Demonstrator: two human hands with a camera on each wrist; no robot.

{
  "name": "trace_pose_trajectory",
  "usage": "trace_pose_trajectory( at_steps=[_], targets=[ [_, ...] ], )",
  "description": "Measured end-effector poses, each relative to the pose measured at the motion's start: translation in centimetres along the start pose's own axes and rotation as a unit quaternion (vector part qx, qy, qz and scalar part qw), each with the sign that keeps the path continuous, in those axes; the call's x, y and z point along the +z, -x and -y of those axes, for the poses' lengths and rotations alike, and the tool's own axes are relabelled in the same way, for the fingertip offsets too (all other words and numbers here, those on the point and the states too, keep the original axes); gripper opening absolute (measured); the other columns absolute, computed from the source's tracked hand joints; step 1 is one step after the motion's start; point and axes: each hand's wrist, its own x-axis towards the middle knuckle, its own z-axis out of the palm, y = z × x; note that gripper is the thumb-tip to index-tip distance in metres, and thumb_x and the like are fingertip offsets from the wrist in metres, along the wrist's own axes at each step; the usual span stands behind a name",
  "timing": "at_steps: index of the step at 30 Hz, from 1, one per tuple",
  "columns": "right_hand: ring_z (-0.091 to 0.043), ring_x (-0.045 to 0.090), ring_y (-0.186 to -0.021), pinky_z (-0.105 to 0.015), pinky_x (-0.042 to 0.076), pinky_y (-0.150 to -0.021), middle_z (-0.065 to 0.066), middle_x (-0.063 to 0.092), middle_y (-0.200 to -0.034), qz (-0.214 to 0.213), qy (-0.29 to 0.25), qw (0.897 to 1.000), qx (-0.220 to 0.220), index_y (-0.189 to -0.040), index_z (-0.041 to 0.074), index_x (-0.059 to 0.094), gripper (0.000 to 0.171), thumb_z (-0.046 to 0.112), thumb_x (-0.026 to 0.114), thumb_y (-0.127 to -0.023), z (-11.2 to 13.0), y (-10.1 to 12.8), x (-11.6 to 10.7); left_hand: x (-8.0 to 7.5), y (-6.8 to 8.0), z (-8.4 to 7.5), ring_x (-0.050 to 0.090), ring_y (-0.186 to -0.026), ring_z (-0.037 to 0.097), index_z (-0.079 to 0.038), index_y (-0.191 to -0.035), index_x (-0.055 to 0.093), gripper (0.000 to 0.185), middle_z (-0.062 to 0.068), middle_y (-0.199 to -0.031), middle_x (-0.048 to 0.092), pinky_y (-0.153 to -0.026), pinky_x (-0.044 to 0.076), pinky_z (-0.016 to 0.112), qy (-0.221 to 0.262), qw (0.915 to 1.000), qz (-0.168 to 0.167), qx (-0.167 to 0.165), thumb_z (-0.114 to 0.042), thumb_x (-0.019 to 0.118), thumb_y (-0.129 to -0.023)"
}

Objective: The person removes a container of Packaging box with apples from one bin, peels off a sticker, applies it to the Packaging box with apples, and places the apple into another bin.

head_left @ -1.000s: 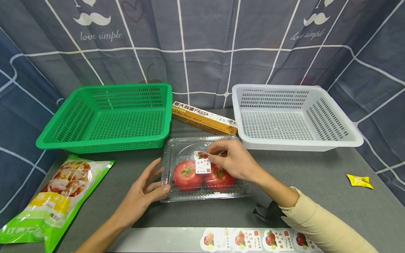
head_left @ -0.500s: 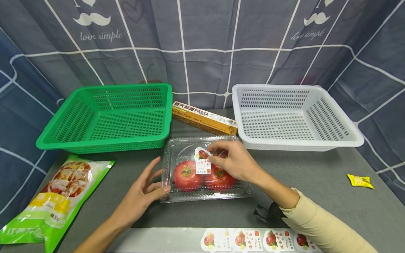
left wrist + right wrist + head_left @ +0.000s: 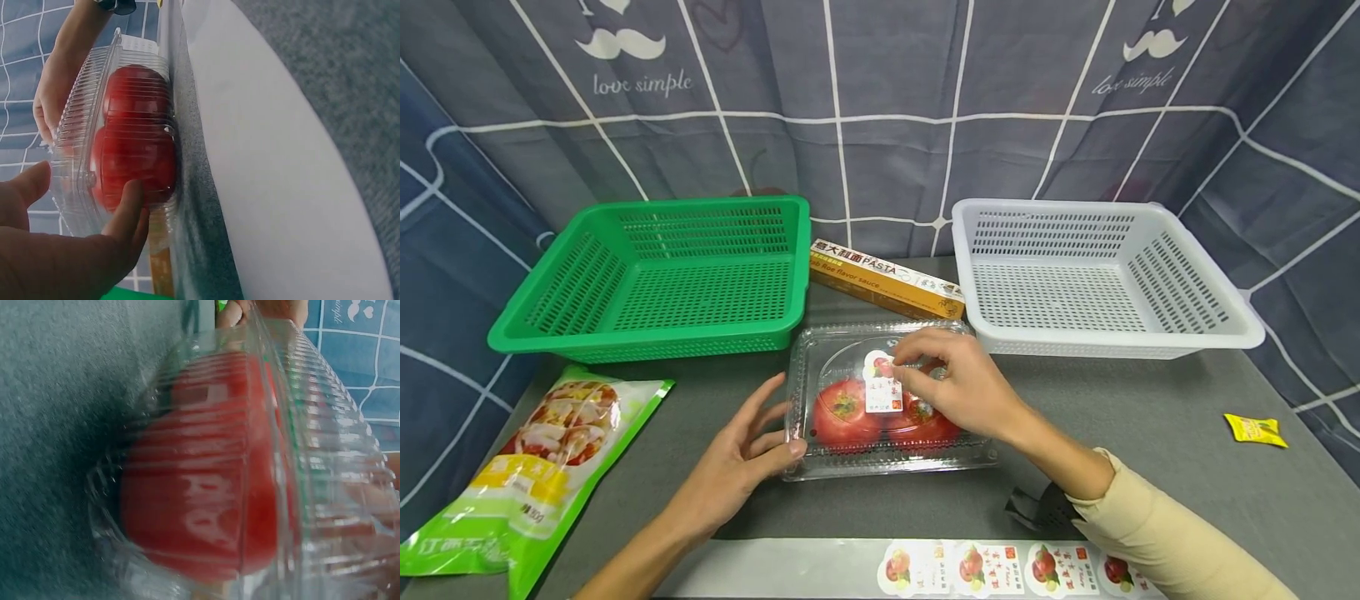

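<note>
A clear plastic clamshell box (image 3: 887, 464) with two red tomatoes (image 3: 848, 417) inside lies in the middle of the grey table. On its lid is a white fruit sticker (image 3: 882, 398), whose upper right edge my right hand (image 3: 962, 379) pinches between thumb and index finger. My left hand (image 3: 737, 442) rests against the box's left side, its thumb touching the near left corner and its fingers spread. The left wrist view shows this thumb at the lid's edge and the fingers (image 3: 131, 200) beside the base. In the right wrist view the clear box (image 3: 281, 487) fills the foreground.
A green basket (image 3: 647, 340) stands back left and a white basket (image 3: 1112, 342) back right, a pasta box (image 3: 887, 283) between them. A food bag (image 3: 542, 467) lies left, a yellow packet (image 3: 1255, 430) far right. A sticker strip (image 3: 797, 567) runs along the front.
My right fingertips have shifted slightly over the sticker, covering more of its top right edge, which had shown more clearly half a second ago. The left hand and the box stay almost in place.
</note>
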Motion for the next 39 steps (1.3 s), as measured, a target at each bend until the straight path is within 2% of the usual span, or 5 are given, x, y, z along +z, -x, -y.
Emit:
trace_pose_trajectory(
  at_steps=[9,15,22,29,39],
  targets=[
    [-0.035,0.031,-0.138,-0.058,0.029,-0.109,-0.013,0.049,-0.145,0.083,0.211,0.972,-0.067,-0.119,0.019,0.074,0.027,0.027,0.067,-0.093,-0.7,0.4,0.0,0.0,0.1,-0.1,0.054,-0.123,0.034,-0.019,-0.155,0.028,0.075,0.023,-0.150,0.035,-0.088,0.053,0.035,0.007,0.9997,0.009,-0.022,-0.017,0.070,-0.093],
    [-0.041,0.015,-0.144,-0.069,0.008,-0.110,-0.014,0.032,-0.157,0.109,0.295,0.948,-0.044,-0.132,0.030,0.066,0.035,0.038,0.056,-0.100,-0.6,0.2,0.2,0.0,0.0,-0.3,0.054,-0.124,0.033,-0.012,-0.153,0.033,0.071,0.022,-0.152,0.033,-0.088,0.053,0.033,-0.001,0.9994,0.009,-0.033,-0.020,0.070,-0.093],
    [-0.042,0.012,-0.145,-0.072,0.005,-0.108,-0.012,0.022,-0.161,0.150,0.345,0.926,0.008,-0.146,0.037,0.049,0.044,0.048,0.038,-0.105,-0.1,0.2,0.5,0.0,0.0,-0.2,0.055,-0.123,0.032,-0.009,-0.153,0.034,0.071,0.022,-0.153,0.033,-0.089,0.052,0.030,-0.008,0.9995,0.008,-0.028,-0.020,0.070,-0.093],
    [-0.039,0.017,-0.145,-0.069,0.003,-0.110,-0.009,0.023,-0.161,0.120,0.316,0.941,0.010,-0.144,0.030,0.052,0.047,0.049,0.044,-0.102,-0.5,0.3,0.7,0.0,-0.1,-0.3,0.056,-0.121,0.031,-0.009,-0.153,0.035,0.071,0.022,-0.152,0.034,-0.087,0.053,0.030,-0.002,0.9996,0.007,-0.027,-0.018,0.071,-0.092],
    [-0.035,0.033,-0.140,-0.070,0.003,-0.110,-0.010,0.046,-0.149,0.063,0.214,0.974,-0.045,-0.114,0.019,0.077,0.031,0.039,0.059,-0.098,-1.4,0.5,0.0,0.1,0.0,-0.1,0.056,-0.120,0.024,-0.006,-0.153,0.034,0.069,0.022,-0.143,0.047,-0.087,0.052,0.025,-0.005,0.9998,-0.001,-0.017,-0.015,0.068,-0.094]
  ],
)
